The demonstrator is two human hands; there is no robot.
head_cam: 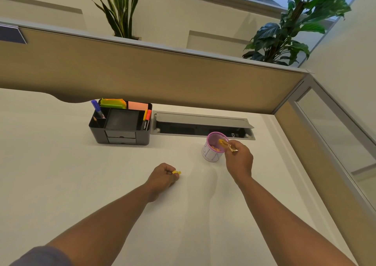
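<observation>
A small pink mesh cup [211, 153] stands on the white desk [61, 174], with orange-yellow pieces inside. My right hand [241, 160] hovers just right of the cup's rim and pinches a shiny yellow wrapper [226, 145] that points into the cup. My left hand [163, 177] rests on the desk to the cup's left, fingers curled, pinching a small yellow piece [176, 172] at its fingertips.
A black desk organizer [122, 137] with pens, markers and sticky notes stands at the back. An open grey cable tray [203, 126] lies behind the cup. A tan partition [162, 76] walls the desk at the back and right; plants stand beyond.
</observation>
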